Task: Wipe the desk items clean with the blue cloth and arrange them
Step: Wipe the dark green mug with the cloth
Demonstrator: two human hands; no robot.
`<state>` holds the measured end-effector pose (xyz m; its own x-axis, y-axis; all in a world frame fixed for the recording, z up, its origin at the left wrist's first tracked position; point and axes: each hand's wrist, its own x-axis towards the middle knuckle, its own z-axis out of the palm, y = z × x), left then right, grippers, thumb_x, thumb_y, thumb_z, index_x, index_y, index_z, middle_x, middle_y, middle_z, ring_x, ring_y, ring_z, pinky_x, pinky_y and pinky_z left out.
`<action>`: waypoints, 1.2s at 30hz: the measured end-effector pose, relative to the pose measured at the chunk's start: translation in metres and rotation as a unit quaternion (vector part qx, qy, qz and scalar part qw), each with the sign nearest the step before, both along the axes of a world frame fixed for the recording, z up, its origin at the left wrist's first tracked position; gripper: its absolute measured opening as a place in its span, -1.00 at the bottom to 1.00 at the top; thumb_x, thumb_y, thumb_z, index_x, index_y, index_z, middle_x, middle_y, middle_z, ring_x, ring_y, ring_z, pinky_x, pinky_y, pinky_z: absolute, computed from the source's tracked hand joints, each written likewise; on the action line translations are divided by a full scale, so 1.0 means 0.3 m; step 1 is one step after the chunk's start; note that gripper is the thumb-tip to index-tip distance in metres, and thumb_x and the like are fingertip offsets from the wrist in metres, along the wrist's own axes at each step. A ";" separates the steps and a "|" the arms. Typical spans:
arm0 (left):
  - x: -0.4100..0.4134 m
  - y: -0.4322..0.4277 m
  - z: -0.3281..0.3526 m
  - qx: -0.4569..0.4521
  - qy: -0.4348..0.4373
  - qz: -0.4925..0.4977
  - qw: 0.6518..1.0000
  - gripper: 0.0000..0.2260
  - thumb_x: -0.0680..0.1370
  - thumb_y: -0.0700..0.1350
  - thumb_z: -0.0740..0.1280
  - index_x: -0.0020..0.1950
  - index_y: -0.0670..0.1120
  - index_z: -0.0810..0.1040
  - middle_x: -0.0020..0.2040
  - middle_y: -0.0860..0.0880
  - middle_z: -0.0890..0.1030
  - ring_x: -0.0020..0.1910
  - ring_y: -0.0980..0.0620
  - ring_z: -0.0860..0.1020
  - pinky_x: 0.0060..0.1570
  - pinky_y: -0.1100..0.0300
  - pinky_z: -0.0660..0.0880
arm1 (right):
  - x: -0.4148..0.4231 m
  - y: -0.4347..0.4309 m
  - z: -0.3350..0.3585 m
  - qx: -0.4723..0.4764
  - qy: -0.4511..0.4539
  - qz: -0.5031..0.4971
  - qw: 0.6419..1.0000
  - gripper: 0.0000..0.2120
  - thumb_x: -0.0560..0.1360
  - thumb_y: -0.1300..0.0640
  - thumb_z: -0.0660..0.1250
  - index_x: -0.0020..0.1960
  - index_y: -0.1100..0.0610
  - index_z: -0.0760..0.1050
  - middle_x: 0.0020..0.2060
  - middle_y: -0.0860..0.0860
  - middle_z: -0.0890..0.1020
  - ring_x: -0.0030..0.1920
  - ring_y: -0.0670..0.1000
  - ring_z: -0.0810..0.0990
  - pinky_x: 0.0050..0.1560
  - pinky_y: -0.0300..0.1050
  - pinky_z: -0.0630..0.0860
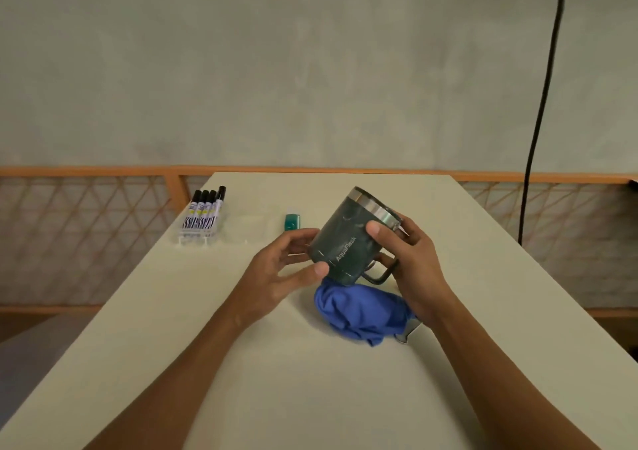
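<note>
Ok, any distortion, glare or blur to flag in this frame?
Head view: wide-angle bending curves the edges of the desk and the railing. Head view: light is soft and even, with only faint shadow beside the cloth. Head view: the mug shows a small highlight on its steel rim, and its lettering is readable, while labels on the markers are blurred.

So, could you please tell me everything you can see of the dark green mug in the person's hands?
The mug is dark green, apparently coated metal, with a bare steel band round its rim, white AquaFlask lettering on its side and a dark handle. It is tilted, rim up and to the right, held off the desk just above the blue cloth. The left hand grips its base end; the right hand grips it near the rim and handle.
</note>
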<state>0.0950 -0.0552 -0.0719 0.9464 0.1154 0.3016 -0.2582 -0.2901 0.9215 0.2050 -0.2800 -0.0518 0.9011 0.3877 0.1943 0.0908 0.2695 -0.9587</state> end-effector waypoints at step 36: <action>0.020 0.076 0.007 -0.171 -0.017 0.179 0.969 -0.44 0.33 0.32 0.47 0.16 -0.04 0.74 0.06 -0.03 0.80 0.09 -0.02 0.76 0.10 0.09 0.65 | -0.005 -0.007 0.017 -0.251 -0.131 -0.047 0.958 -0.71 0.56 -0.26 0.47 0.05 -0.05 0.69 -0.12 -0.12 0.77 -0.10 -0.12 0.73 -0.10 -0.27 0.61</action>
<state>0.1011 -0.0323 -0.0700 0.8180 0.5323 0.2181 -0.2296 -0.0455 0.9722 0.2036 -0.2821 -0.0468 0.8825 0.4106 0.2293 0.3473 -0.2404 -0.9064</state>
